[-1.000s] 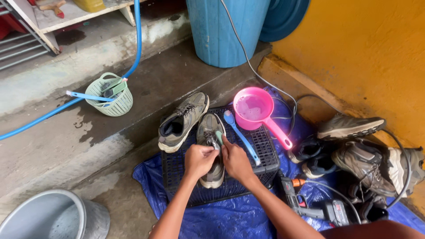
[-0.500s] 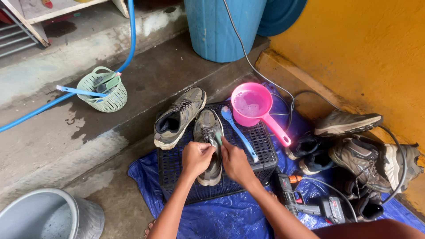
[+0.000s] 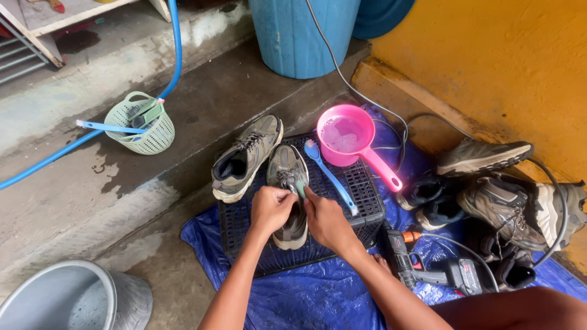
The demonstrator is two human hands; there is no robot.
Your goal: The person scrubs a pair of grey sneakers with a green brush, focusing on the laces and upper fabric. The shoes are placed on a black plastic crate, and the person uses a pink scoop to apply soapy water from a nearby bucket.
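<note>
A pink water scoop (image 3: 346, 135) sits by my blue toothbrush (image 3: 330, 174) on the black crate (image 3: 367, 201). A green basket (image 3: 142, 125) stands on the concrete step, near a blue hose (image 3: 176, 49). To my right, a cordless drill (image 3: 428, 266) lies on the blue tarp (image 3: 318, 299) beside piled hiking boots (image 3: 507, 201).

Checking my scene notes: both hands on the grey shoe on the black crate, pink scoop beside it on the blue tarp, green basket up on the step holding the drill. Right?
One slip: the green basket on the step holds brushes, not the drill. The drill lies on the blue tarp by the right forearm, as the head view shows. The rest holds: left hand and right hand on the grey shoe on the black crate, pink scoop beside it.
</note>
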